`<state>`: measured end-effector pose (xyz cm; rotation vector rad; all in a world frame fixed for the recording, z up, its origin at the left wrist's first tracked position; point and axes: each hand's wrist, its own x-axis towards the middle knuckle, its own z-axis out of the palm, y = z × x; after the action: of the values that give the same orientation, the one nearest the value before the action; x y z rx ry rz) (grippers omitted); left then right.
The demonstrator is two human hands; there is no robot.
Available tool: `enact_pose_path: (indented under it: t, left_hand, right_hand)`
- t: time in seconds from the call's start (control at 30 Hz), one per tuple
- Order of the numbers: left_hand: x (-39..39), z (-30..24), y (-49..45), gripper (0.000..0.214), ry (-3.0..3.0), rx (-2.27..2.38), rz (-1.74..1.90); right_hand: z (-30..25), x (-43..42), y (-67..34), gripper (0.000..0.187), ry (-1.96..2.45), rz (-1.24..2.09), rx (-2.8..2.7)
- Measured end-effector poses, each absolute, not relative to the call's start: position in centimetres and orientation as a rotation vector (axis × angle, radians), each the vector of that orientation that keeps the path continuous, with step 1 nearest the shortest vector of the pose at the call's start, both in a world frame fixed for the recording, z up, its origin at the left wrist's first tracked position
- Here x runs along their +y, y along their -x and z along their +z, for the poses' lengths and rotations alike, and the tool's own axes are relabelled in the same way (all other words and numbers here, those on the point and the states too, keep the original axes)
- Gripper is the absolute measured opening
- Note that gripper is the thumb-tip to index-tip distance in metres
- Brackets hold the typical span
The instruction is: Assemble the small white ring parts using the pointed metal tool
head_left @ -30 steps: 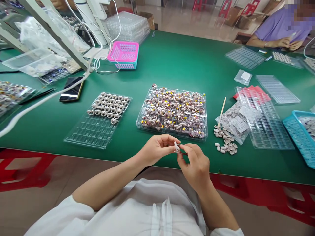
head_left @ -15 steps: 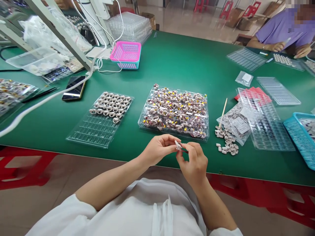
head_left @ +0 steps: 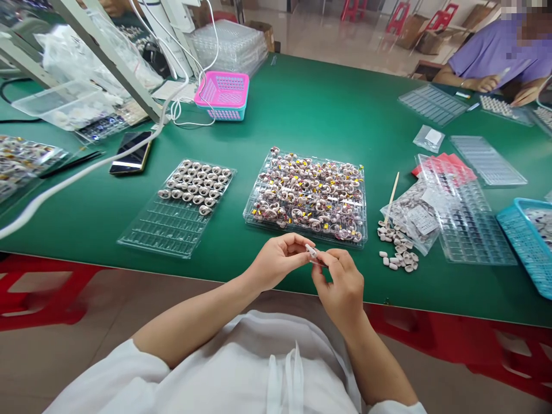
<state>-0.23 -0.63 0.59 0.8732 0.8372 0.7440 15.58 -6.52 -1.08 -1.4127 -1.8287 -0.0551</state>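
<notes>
My left hand (head_left: pixel 278 260) pinches a small pale plastic part (head_left: pixel 311 251) near the table's front edge. From the other side my right hand (head_left: pixel 340 282) closes its fingertips on a thin dark item by that part; its kind is hidden by the fingers. Just beyond both hands lies a clear tray (head_left: pixel 365 227) full of pale ring-shaped pieces with dark red and yellow bits. To the left, another clear tray (head_left: pixel 159 230) carries rows of pale pieces in its far half. Loose pale shells (head_left: pixel 403 256) lie in a heap right of my hands.
A wooden stick (head_left: pixel 392 192) and a plastic bag of parts (head_left: pixel 416 215) lie behind the heap. Farther right are an overlapping clear tray (head_left: pixel 470 224) and a blue basket (head_left: pixel 524 247). A phone (head_left: pixel 130 154), white cable (head_left: pixel 86 174) and pink basket (head_left: pixel 222 92) stand left. A co-worker (head_left: pixel 495 63) sits far right.
The small pale part has turned slightly between my fingers, and my right fingertips have shifted a little. The trays and the heap lie as before.
</notes>
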Motion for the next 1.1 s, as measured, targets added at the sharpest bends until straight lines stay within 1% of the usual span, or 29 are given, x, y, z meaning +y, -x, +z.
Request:
enact_pose_path:
  t: [0.2,0.3,0.43,0.57,0.67,0.77,0.87,1.0,1.1]
  left_hand:
    - [-0.4,1.4,0.8,0.015,-1.342,0.951,0.666]
    - [-0.4,1.7,1.1,0.021,-1.521,0.870,0.660]
    - [-0.7,1.0,1.3,0.029,-1.718,0.783,0.774]
    - [-1.0,0.3,1.0,0.027,-1.776,0.802,0.857]
    - [-1.2,0.0,0.7,0.022,-1.620,0.838,0.823]
    - [-1.4,-0.4,0.5,0.015,-1.345,0.828,0.753]
    - [-1.6,-0.5,0.2,0.018,-1.176,0.822,0.744]
    - [-1.9,0.0,-0.5,0.019,-1.052,0.847,0.812]
    - [-2.0,0.4,-0.8,0.021,-1.027,0.896,0.814]
  right_hand:
    - [0.5,-6.3,-16.9,0.009,1.472,0.449,-1.817]
    - [0.9,-6.3,-17.4,0.009,1.525,0.759,-1.742]
    - [0.7,-6.4,-17.7,0.011,1.537,1.126,-1.477]
    - [-0.2,-6.4,-17.7,0.014,1.392,1.456,-1.168]
    - [-1.1,-6.3,-17.8,0.019,1.244,1.609,-0.954]
    - [-1.8,-6.4,-17.5,0.022,1.148,1.658,-0.788]
    - [-2.1,-6.5,-16.9,0.022,1.132,1.604,-0.720]
    - [-2.1,-6.8,-16.0,0.019,1.163,1.446,-0.748]
    - [-2.0,-7.1,-15.7,0.014,1.248,1.258,-0.914]
